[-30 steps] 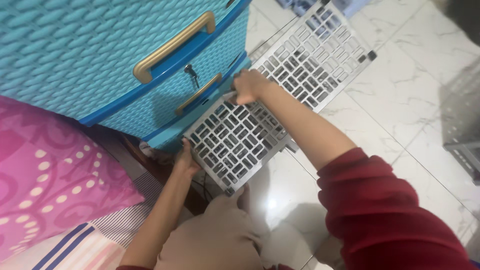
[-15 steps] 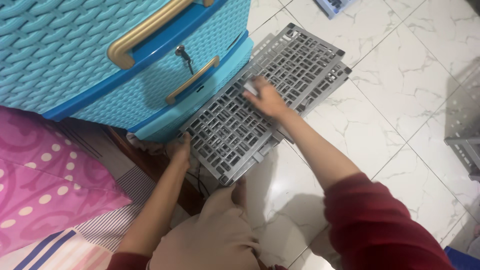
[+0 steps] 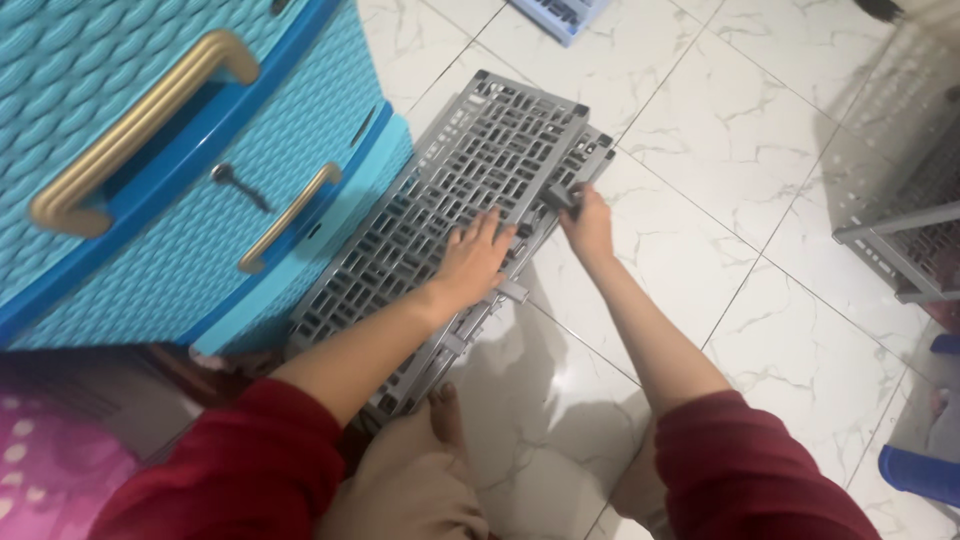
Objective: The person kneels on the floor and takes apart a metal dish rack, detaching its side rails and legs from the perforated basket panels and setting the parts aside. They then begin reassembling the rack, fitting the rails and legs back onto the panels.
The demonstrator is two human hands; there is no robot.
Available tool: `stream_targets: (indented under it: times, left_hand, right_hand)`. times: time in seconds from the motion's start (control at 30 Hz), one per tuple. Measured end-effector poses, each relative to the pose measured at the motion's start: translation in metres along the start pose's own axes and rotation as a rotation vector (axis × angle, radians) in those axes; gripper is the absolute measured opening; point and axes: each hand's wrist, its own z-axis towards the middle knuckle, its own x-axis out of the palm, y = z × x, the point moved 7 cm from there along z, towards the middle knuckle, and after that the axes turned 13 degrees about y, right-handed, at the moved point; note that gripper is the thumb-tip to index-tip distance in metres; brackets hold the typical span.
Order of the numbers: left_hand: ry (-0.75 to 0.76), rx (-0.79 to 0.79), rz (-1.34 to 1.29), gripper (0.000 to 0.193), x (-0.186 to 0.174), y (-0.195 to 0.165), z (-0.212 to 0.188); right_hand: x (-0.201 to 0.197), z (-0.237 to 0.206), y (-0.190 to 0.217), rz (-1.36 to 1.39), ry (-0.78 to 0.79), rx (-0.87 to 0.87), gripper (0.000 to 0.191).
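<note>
A stack of grey plastic lattice panels (image 3: 470, 170) lies flat on the white marble floor, beside a blue plastic drawer cabinet. My left hand (image 3: 472, 258) rests palm-down on the top panel with its fingers spread. My right hand (image 3: 588, 222) grips the right edge of the panels near a corner peg. Both sleeves are red. My bare foot (image 3: 440, 415) touches the near end of the stack.
The blue woven-pattern drawer cabinet (image 3: 170, 150) with gold handles stands at the left. A grey lattice rack (image 3: 905, 200) stands at the right edge. A light blue basket (image 3: 560, 12) lies at the top. A blue object (image 3: 920, 470) and pink cloth (image 3: 50, 460) sit at the lower corners.
The panels went from tilted up in both hands to lying flat on the floor. My left hand moved from the lower edge onto the top; my right hand shifted to the right edge.
</note>
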Motion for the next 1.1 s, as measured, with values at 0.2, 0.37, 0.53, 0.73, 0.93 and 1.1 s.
stream_targets:
  times: [0.2,0.37,0.53,0.73,0.93,1.1]
  left_hand:
    - [0.100,-0.163,-0.021,0.090,0.016,0.014,0.026]
    - [0.051,-0.104,-0.073,0.087,0.023,0.014,0.022]
    - [0.004,-0.053,-0.071,0.085,0.023,0.006,0.011]
    - [0.010,-0.038,-0.005,0.075,0.029,0.002,0.000]
    - [-0.245,0.065,-0.147,0.080,0.016,-0.002,-0.015]
    - [-0.071,-0.125,-0.099,0.086,0.026,0.008,-0.017]
  right_hand:
    - [0.014,0.007,0.015,0.092,0.164,-0.187,0.036]
    - [0.011,-0.003,0.001,0.302,0.078,-0.133,0.038]
    - [0.031,-0.017,-0.015,0.491,-0.004,-0.025,0.044]
    - [0.048,-0.021,-0.016,0.549,-0.041,0.089,0.041]
    - [0.047,-0.055,-0.032,0.452,-0.217,0.178,0.036]
    - [0.089,-0.096,-0.050,0.920,-0.079,0.422,0.051]
